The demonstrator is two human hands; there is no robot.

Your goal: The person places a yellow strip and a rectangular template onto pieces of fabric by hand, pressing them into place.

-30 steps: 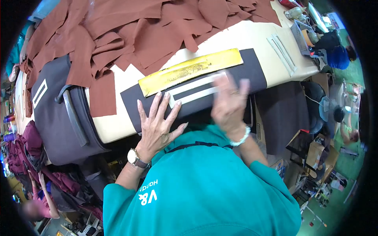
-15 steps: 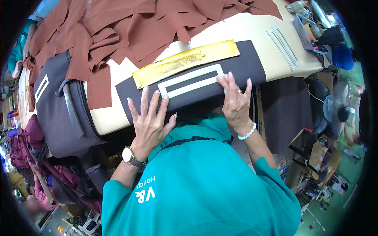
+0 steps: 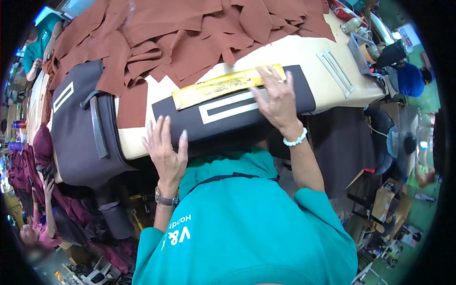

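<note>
A dark fabric-like panel [image 3: 299, 90] lies along the near edge of the table. On it rests a pale rectangular frame [image 3: 209, 117] with a long slot, its right end hidden under my right hand. Just beyond the frame lies a worn yellow strip [image 3: 209, 90] with dark smudges. My right hand [image 3: 278, 102] is open, fingertips over the strip's right end and thumb by the frame. Fingers apart, my left hand [image 3: 166, 154] touches or hovers at the panel's near left edge; it holds nothing.
Brown cut pieces [image 3: 166, 28] are heaped at the back. To the left, a hammer [image 3: 99, 123] lies on another dark panel [image 3: 71, 133] with a pale frame. More pale strips [image 3: 336, 71] and a basket [image 3: 361, 54] sit right. Two other people are at the left.
My right hand has moved from the frame's right end onto the yellow strip. My left hand has shifted left and nearer, off the frame's left corner.
</note>
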